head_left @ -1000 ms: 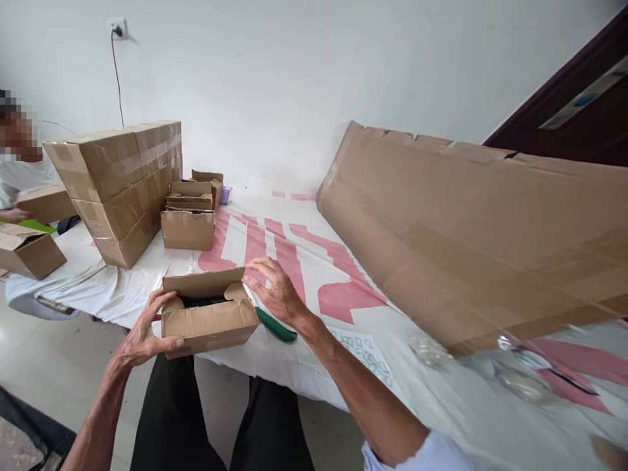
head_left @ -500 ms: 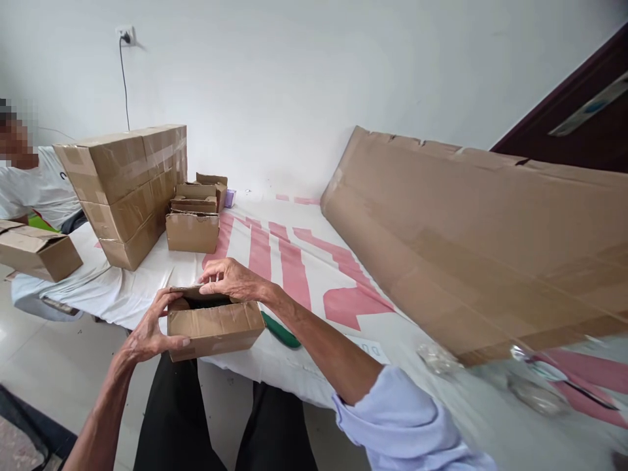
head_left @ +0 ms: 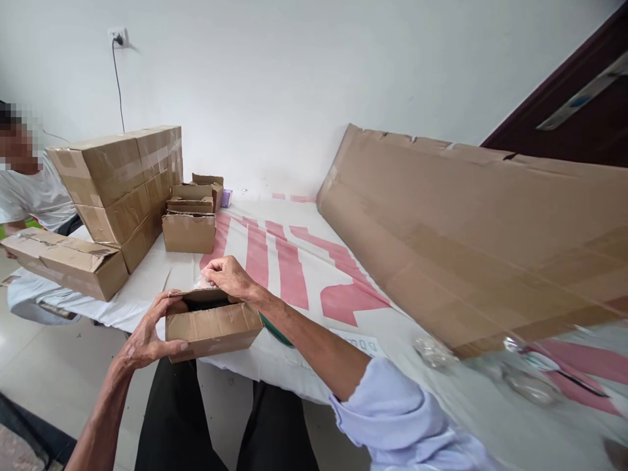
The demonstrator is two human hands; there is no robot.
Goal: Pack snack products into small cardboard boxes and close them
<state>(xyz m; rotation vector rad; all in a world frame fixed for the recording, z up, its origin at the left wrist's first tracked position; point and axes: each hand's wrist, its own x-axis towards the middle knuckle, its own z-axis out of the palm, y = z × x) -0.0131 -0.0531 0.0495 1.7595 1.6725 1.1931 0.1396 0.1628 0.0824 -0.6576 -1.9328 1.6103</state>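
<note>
A small brown cardboard box (head_left: 212, 329) rests at the near edge of the white-covered table (head_left: 294, 353), over my lap. My left hand (head_left: 147, 333) grips its left end, thumb on the front face. My right hand (head_left: 228, 276) reaches over the top and pinches the back lid flap, folding it down over the dark opening. A green object (head_left: 275, 332) lies on the table just right of the box, partly hidden by my right forearm.
A stack of taped cartons (head_left: 120, 183) and several small open boxes (head_left: 190, 219) stand at the far left. A long flat carton (head_left: 466, 229) leans across the right. Another person (head_left: 29, 190) at the left holds a long box (head_left: 66, 260). Clear plastic wrappers (head_left: 530, 386) lie near right.
My right hand went from the raised lid flap to on top of the box, pressing the flap down. The other person's long box has moved further into view on the left.
</note>
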